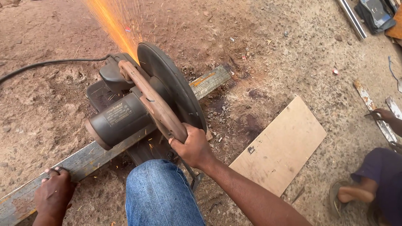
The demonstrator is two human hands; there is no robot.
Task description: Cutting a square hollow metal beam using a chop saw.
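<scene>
Bare reddish dirt floor [293,54] of an open-air workshop, littered with metal scraps. Long steel bar [88,157] laid flat across the ground, running under a chop saw [138,104] with sparks [113,21] spraying up and away from the blade guard [171,83]. Plywood board [280,146] lying just right of the saw. Denim-clad knee [161,194] planted just beside the machine. Right hand [193,147] wrapped tight around the saw handle [153,102]; left hand [54,194] spread flat on the bar, pinning it down. Another person's hand [383,115] at work on a metal strip [374,111] well apart. Likely hazards: bar shifting under hand pressure alone and jamming the blade; sparks reaching bare skin; power cable [42,65] lying near the spark stream.
</scene>
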